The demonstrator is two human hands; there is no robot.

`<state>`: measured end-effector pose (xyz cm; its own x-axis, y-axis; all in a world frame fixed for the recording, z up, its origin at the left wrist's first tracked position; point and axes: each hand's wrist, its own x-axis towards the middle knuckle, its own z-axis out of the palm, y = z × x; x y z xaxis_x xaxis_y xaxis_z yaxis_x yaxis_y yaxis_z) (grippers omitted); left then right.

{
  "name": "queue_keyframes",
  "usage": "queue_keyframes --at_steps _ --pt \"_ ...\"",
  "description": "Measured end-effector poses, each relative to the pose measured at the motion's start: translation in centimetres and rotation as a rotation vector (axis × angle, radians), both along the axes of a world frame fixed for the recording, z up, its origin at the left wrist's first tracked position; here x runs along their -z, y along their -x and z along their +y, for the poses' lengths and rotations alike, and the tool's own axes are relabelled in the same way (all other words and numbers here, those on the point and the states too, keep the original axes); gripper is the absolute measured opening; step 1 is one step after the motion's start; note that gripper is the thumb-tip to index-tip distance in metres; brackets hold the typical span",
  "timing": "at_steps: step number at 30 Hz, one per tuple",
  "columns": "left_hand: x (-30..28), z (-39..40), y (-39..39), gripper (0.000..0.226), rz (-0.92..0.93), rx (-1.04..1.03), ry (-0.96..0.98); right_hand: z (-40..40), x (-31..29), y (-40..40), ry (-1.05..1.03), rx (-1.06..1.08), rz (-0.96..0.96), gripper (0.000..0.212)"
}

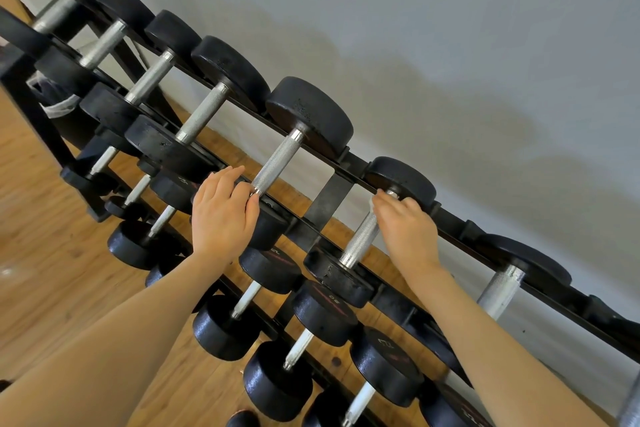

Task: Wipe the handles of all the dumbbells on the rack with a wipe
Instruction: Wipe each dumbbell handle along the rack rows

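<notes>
Bare right hand [405,229] pinches a thin white wipe [373,210] around a knurled steel dumbbell handle [360,243]; left hand [221,211] rests flat, empty. Next, probably stroke nearward.

Both forearms are bare to the frame's edge, and the left hand [221,215] and right hand [407,229] wear no gloves, rings or watch.

Rack [329,199]: black steel, tiered, running diag. across my view, top left to btm right.
Top tier: I count approx. 7 dumbbells [277,163], black round heads, knurled silver handles, heads on the rails.
Lower tiers: smaller dumbbells [273,291], close together.
Floor [45,274]: wood planks, rack stands on it by a grey wall.
</notes>
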<state>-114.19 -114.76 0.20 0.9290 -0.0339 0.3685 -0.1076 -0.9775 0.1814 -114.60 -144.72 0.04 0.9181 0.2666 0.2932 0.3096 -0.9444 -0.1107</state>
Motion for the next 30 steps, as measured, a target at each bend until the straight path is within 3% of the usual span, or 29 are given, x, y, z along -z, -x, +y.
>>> queue_keyframes --at_steps 5,11,17,22,27,30 --pt "0.1 0.0 0.1 0.045 -0.007 -0.002 -0.001 0.5 0.5 1.4 0.035 -0.191 0.063 0.053" --pt "-0.1 0.0 0.2 0.047 0.002 0.002 0.004 0.2 0.1 0.3 0.0 -0.04 0.039 0.053" --pt "-0.1 -0.2 0.4 0.046 -0.003 -0.005 0.01 0.8 1.1 1.9 0.034 -0.363 0.081 0.037" --pt "0.1 -0.1 0.2 0.043 -0.027 -0.003 0.009 -0.9 -0.9 -0.3 -0.132 -0.054 0.06 0.034" --pt "0.1 -0.1 0.2 0.044 -0.033 -0.005 0.02 -0.1 0.3 0.9 -0.006 -0.264 0.064 0.043" --pt "0.0 -0.2 0.2 0.045 -0.029 -0.003 0.024 -0.5 0.2 0.3 0.028 -0.246 0.051 0.046"
